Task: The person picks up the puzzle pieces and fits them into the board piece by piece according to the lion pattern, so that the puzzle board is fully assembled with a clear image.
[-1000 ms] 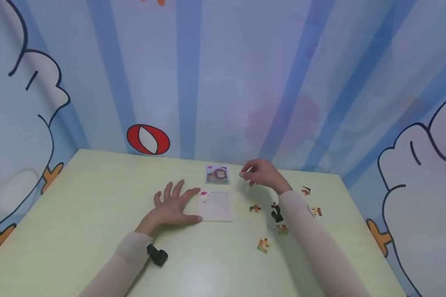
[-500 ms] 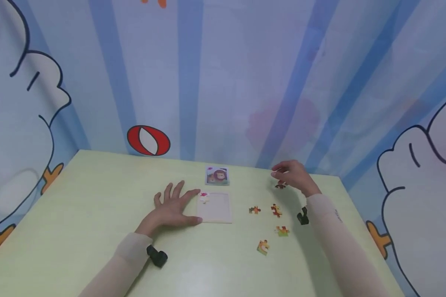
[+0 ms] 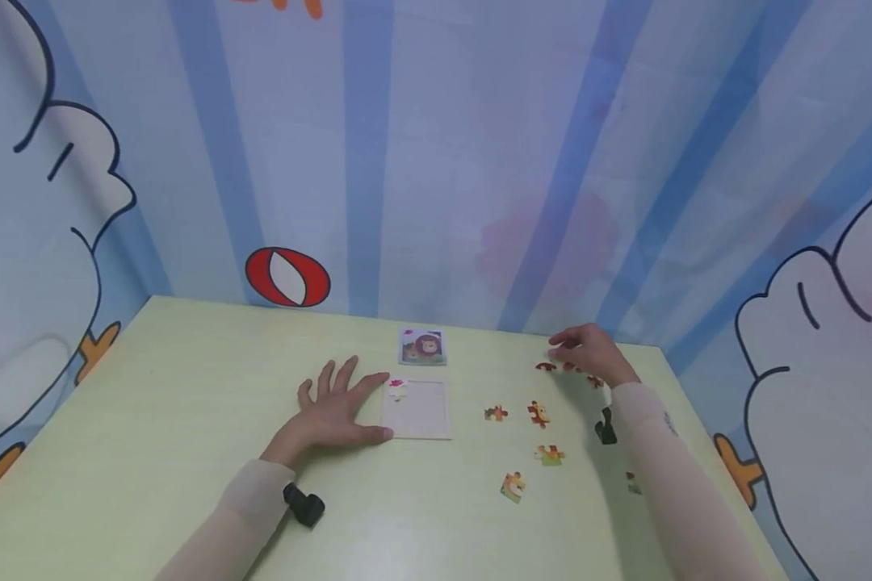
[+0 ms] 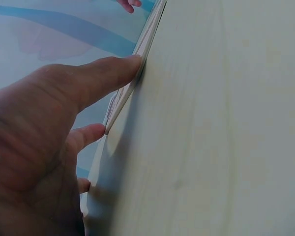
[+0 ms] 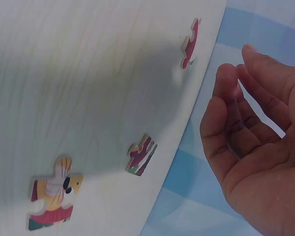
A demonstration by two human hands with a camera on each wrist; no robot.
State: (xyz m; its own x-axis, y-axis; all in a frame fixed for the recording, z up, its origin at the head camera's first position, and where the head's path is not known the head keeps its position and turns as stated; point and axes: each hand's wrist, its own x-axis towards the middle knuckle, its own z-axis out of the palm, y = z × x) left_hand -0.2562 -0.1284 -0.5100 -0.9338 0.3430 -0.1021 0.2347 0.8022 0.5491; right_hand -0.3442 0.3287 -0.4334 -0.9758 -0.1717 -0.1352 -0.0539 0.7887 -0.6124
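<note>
My left hand (image 3: 332,415) lies with spread fingers at the left side of a square puzzle tray (image 3: 425,411). In the left wrist view its thumb and index fingertips touch the edge of the tray (image 4: 137,76). One puzzle piece with a pink mark (image 3: 397,389) sits in the tray's upper left corner. At the far right, my right hand (image 3: 593,355) hovers over several puzzle pieces (image 3: 546,366), fingers loosely bent. Nothing shows between those fingers in the right wrist view, where a dark red piece (image 5: 191,44) and an animal-face piece (image 5: 56,194) lie below.
A lion picture card (image 3: 422,347) lies behind the tray. Right of the tray are more loose pieces, including a green-edged one (image 3: 550,455) and a yellowish one (image 3: 512,486). A patterned curtain (image 3: 436,161) hangs along the table's back edge.
My right hand has moved right, from beside the lion card to above the far right pieces, uncovering pieces its arm had hidden. The left hand has stayed at the tray.
</note>
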